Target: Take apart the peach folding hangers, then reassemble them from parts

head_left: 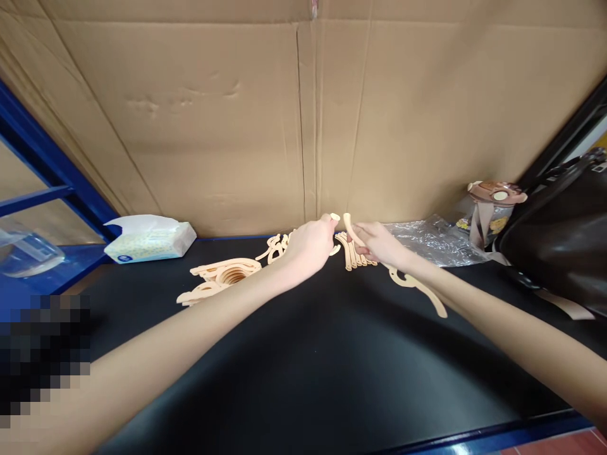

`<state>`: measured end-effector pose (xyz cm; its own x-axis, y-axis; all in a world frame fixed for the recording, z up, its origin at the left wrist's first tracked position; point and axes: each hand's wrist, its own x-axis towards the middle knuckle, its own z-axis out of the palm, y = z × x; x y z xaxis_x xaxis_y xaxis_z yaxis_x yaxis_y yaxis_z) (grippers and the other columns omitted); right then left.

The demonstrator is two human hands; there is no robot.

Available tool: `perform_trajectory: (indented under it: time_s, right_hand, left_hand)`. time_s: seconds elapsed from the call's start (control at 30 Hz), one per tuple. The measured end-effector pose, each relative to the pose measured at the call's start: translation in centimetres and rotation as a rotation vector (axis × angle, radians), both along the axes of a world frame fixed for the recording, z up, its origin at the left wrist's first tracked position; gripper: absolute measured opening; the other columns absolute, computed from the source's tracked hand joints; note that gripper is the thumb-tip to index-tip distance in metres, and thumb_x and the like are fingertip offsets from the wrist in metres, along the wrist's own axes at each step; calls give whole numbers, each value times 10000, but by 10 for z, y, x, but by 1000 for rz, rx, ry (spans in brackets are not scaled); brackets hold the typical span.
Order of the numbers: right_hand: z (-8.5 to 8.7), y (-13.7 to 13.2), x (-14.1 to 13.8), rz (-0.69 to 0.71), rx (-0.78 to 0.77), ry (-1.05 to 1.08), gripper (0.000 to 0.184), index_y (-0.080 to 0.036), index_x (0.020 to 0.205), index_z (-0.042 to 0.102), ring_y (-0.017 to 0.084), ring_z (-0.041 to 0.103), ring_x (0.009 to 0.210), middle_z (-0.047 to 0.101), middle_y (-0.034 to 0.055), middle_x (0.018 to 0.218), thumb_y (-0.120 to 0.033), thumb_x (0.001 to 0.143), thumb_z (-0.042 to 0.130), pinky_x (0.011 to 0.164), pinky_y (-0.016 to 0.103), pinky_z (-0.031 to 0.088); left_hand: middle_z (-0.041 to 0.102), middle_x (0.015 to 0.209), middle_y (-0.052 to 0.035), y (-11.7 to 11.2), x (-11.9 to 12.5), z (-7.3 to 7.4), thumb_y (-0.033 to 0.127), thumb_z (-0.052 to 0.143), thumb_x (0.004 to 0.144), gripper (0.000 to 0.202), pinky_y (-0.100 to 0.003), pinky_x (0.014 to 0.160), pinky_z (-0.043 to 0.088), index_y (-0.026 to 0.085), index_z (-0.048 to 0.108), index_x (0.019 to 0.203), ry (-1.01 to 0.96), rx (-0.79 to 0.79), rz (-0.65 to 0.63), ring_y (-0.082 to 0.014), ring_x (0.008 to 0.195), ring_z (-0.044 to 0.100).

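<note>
My left hand (308,249) is closed around a cream plastic piece (334,217); only its pale end and a small curved bit below show past the fingers. A short gap to the right, my right hand (382,243) pinches a curved cream plastic arm (349,226), its tip pointing up. Under my right wrist, another curved cream piece with a hooked end (429,297) sticks out; whether it is held or lies on the table I cannot tell. Behind and below the right fingers lies a row of slim cream arms (351,258). Several hook-shaped pieces (274,253) lie behind my left hand.
Stacked cream hanger-like parts (227,273) lie left on the black table (294,379). A tissue pack (149,240) is at the back left. Clear plastic wrap (431,240), a strapped bottle (493,208) and a dark bag (559,234) stand right. Cardboard (213,126) walls the back.
</note>
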<state>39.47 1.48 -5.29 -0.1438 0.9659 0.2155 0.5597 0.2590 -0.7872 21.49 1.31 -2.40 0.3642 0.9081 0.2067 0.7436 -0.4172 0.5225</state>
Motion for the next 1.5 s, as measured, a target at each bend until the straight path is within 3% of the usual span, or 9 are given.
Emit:
perform_trajectory:
  time_s: [0.17,0.3,0.5,0.63,0.83,0.97,1.17,1.4,1.5]
  right_hand:
    - [0,13,11,-89,-103,272,313,-199,762,459,90,297,376,356,-54,498,-473,879,364,381,233,239]
    - [-2,13,18,-190,-66,416,230,-189,766,479,96,403,442,471,-10,600,-396,849,425,406,231,324]
    - [-10,3,24,-293,59,604,134,-238,977,355,100,574,601,604,19,878,-237,852,402,550,248,501]
    - [-12,-9,25,-229,189,476,227,-236,1024,394,162,639,794,620,35,917,-271,821,491,654,312,533]
    - [-4,-23,17,-148,414,-548,212,-231,968,650,199,619,803,693,41,915,-357,895,496,648,292,410]
    - [-1,-23,-6,10,488,-849,276,-195,1073,602,188,610,738,696,73,853,-327,953,392,575,262,334]
    - [1,-11,-42,-221,463,-707,275,-152,1031,563,230,614,730,670,139,858,-264,960,322,540,265,281]
    - [1,31,-35,-86,193,-389,323,-150,786,604,148,589,561,660,51,639,-240,930,330,558,230,386]
    - [-3,43,-13,-157,193,-274,406,-141,918,583,140,594,573,660,43,677,-285,961,206,577,235,425]
  left_hand:
    - [649,768,-100,26,8,-28,253,404,917,230,-314,722,382,169,592,814,24,-102,113,-277,864,618]
    - [664,864,-143,39,6,-24,299,477,885,249,-312,787,401,145,605,738,-6,-210,174,-297,997,603]
    - [695,910,-92,-3,1,-14,522,279,936,536,-289,710,494,160,661,839,-254,-589,-108,-216,843,663]
    - [662,870,-82,-23,-6,-16,281,485,901,203,-250,649,512,131,604,834,-708,-897,-93,-139,700,634]
    - [462,603,25,-9,-22,-5,156,493,874,145,-152,358,260,151,513,730,-692,-832,-79,-42,407,373]
    - [356,537,43,0,-27,16,295,472,919,287,-153,326,124,151,529,676,-618,-811,-127,-24,359,225]
    - [271,504,45,10,-24,38,338,425,926,378,-195,342,96,167,497,597,-384,-702,-98,-44,366,161]
    - [394,498,17,25,-24,12,350,431,902,334,-248,453,255,176,537,637,-206,-336,46,-102,408,327]
    - [484,520,-4,42,-41,5,348,461,877,344,-262,525,316,173,574,602,-75,-288,58,-137,476,436]
